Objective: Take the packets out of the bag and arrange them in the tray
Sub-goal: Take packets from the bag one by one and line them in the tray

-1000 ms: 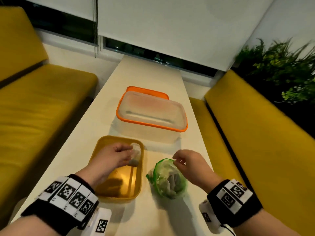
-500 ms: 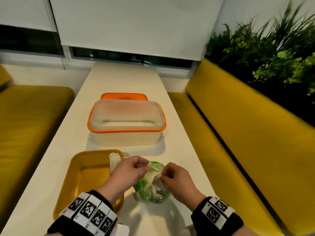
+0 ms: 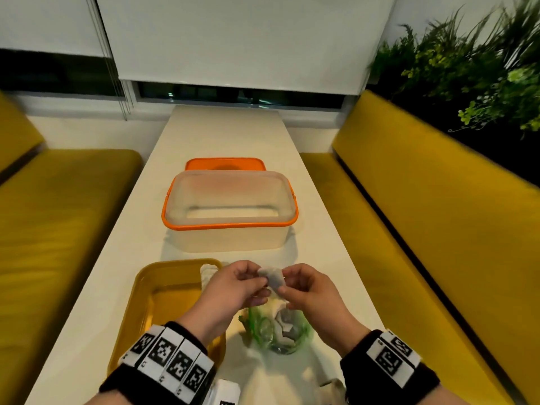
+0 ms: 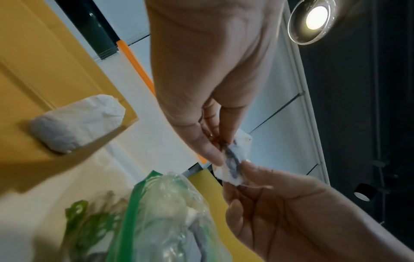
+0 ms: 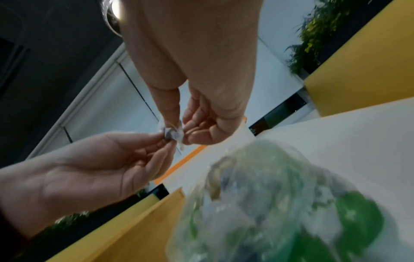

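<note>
A small white packet (image 3: 273, 278) with dark contents hangs above the table, pinched from both sides. My left hand (image 3: 233, 287) pinches its left edge and my right hand (image 3: 306, 290) pinches its right edge. In the left wrist view the same packet (image 4: 235, 159) sits between both sets of fingertips; in the right wrist view the packet (image 5: 171, 133) is partly hidden. Below the hands a clear plastic bag (image 3: 277, 328) with green print lies open with more packets inside. The yellow tray (image 3: 163, 293) at the left holds one white packet (image 3: 208, 273) in its far right corner, also visible as a packet (image 4: 78, 124).
A translucent tub with an orange rim (image 3: 230, 211) stands behind the tray, its orange lid (image 3: 225, 164) beyond it. The narrow white table (image 3: 330, 258) runs between two yellow benches (image 3: 438, 214). Green plants (image 3: 467, 68) fill the far right.
A second ago my left hand set a packet in the tray. Both hands then went to the bag, and now they hold a packet raised above it.
</note>
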`<action>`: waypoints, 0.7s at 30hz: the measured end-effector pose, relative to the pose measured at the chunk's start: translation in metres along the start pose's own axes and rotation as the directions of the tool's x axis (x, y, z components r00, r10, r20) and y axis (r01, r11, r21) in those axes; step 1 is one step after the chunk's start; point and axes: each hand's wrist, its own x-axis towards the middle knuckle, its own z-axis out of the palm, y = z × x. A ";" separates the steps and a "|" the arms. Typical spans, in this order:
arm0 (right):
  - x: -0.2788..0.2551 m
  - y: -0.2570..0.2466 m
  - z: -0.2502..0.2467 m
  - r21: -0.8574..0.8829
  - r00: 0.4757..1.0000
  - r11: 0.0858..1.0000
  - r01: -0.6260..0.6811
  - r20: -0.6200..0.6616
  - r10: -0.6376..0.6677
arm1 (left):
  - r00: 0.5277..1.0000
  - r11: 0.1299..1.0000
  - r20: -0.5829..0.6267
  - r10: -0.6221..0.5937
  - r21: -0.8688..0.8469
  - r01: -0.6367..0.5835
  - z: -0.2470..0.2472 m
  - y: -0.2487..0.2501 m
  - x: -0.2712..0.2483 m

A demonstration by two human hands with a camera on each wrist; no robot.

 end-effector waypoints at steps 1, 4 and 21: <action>-0.001 0.003 0.003 -0.007 1.000 1.000 -0.012 0.000 0.012 | 1.000 1.000 -0.003 -0.005 -0.025 0.004 -0.002 0.000 0.001; 0.000 0.005 0.009 0.015 1.000 1.000 -0.014 0.014 0.014 | 0.999 0.987 -0.003 -0.036 -0.160 0.035 -0.005 0.000 -0.002; 0.002 -0.074 -0.003 -0.575 0.934 0.752 0.323 0.320 -0.156 | 0.877 0.939 0.474 -0.076 -0.261 0.222 0.000 0.010 -0.029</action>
